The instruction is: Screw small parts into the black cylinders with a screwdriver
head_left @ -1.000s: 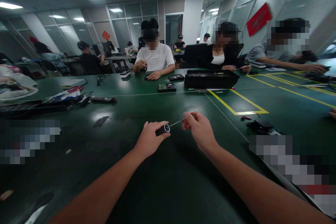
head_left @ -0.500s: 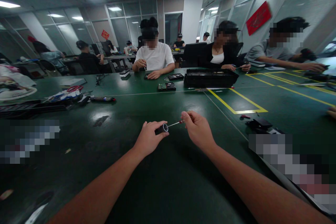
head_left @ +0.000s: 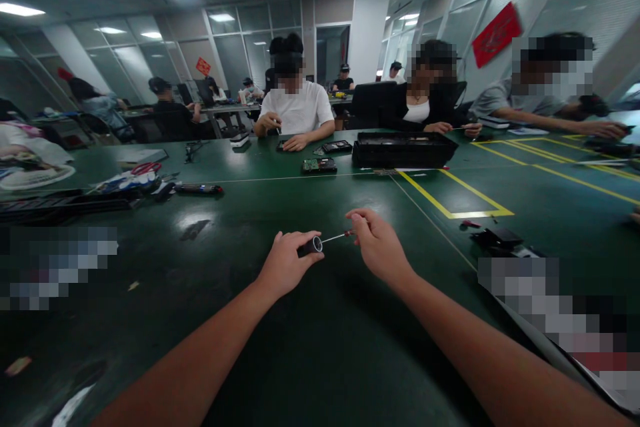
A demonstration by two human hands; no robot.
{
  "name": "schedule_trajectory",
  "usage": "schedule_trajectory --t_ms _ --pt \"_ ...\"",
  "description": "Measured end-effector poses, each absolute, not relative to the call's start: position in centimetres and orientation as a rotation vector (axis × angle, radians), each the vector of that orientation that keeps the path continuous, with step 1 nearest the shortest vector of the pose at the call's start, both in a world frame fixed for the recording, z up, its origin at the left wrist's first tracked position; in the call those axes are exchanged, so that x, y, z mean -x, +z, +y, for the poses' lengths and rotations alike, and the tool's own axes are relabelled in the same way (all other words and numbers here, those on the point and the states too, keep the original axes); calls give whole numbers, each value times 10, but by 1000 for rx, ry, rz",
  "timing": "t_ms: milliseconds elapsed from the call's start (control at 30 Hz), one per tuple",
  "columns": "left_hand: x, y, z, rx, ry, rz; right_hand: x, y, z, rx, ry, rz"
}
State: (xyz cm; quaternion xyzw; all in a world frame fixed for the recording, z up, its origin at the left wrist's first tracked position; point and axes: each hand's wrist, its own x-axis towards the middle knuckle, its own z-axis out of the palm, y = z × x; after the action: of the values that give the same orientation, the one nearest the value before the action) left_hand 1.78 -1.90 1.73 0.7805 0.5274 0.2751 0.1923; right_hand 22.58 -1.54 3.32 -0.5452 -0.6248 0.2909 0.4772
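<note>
Between the thumb and fingers of my left hand point(head_left: 287, 263) is a small dark cylinder point(head_left: 316, 245), its pale-ringed open end turned to the right. My right hand point(head_left: 377, 243) grips a screwdriver point(head_left: 334, 237) by its reddish handle, most of which the fingers cover. The thin metal shaft points left, and its tip meets the cylinder's ringed end; how far in it reaches I cannot tell. Both hands are above the green tabletop point(head_left: 320, 347).
Across the table a person in a white shirt point(head_left: 300, 107) works beside a green circuit board point(head_left: 319, 165) and a long black housing point(head_left: 405, 150). A pen-like tool point(head_left: 200, 189) and red-handled scissors point(head_left: 147, 169) lie left. Black parts point(head_left: 497, 238) lie right.
The fingers of my right hand have shifted slightly on the screwdriver handle. My left hand keeps the cylinder in the same grip. The whole view has moved a little.
</note>
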Motion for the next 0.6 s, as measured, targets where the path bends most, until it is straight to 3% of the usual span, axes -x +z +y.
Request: schedule_trajectory --t_ms 133,333,600 --pt "-17 16 -18 -2175 799 1488 -227 30 -16 1249 836 -1471" --pt "-18 15 -18 -2178 769 1458 -227 36 -19 1336 698 -1560" --pt "-15 13 -16 -2160 780 1479 -223 34 -19 1218 758 -1532"
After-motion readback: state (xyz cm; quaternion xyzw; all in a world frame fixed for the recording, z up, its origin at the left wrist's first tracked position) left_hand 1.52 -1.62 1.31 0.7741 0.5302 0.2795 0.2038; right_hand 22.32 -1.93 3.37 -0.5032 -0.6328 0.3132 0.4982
